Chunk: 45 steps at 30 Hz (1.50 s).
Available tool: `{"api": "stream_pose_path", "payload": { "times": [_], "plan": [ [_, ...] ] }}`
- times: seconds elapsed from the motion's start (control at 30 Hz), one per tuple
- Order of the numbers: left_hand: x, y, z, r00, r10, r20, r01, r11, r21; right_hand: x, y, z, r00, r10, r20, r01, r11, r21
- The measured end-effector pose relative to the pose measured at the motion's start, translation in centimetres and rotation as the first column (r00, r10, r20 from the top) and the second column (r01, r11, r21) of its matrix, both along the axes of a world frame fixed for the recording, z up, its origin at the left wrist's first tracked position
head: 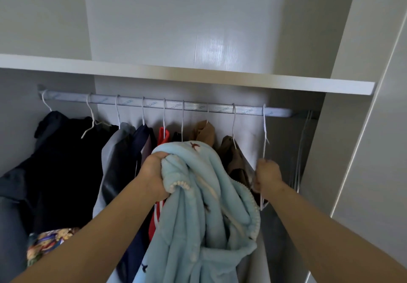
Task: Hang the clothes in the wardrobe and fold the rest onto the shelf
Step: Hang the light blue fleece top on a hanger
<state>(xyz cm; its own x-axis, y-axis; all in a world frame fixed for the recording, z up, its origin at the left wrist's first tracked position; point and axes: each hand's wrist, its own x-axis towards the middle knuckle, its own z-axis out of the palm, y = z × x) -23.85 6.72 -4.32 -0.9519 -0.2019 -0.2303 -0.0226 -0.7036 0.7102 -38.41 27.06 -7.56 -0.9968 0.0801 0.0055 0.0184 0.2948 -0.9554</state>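
**Rail: room only at right end**

Rail (167,105) is packed left to mid w/ hung clothes (66,161). Bare stretch btwn brown top (233,159) and empty hanger (265,128), another btwn that and spare hangers (302,146) far right. Shelf (198,77) sits close above rail. Robe (209,194), bunched in front, blocks the mid.

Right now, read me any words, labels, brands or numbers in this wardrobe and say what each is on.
Hanging rail: faint print repeated along its length, too small and blurred to read.
Light blue garment: small dark motifs only, no words.
Patterned cloth at lower left: no legible text.
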Motion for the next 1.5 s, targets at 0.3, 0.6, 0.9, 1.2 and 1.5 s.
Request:
{"api": "stream_pose_path", "payload": {
  "times": [0.3,0.6,0.9,1.2,1.5],
  "plan": [
    [4.5,-0.8,0.3,0.997,-0.071,-0.032,0.070,0.997,-0.027,5.8,-0.6,0.3,0.972,-0.085,-0.220,0.059,0.991,-0.122],
    [10.8,-1.8,-1.1,0.986,-0.151,-0.074,0.140,0.981,-0.132,17.0,-1.3,-4.3,0.971,-0.159,-0.176,0.134,0.980,-0.147],
    [15.8,0.9,-4.1,0.978,-0.208,0.003,0.205,0.963,-0.178,26.8,3.0,-9.4,0.949,-0.266,-0.169,0.256,0.963,-0.079],
    [20.3,4.7,-7.1,0.987,-0.107,0.117,0.134,0.958,-0.254,33.8,8.7,-12.0,0.974,-0.178,-0.140,0.149,0.968,-0.201],
    [26.0,7.3,-9.2,0.971,0.164,0.172,-0.005,0.737,-0.676,38.3,13.2,-13.0,0.975,-0.181,-0.131,0.133,0.940,-0.313]
  ]
}}
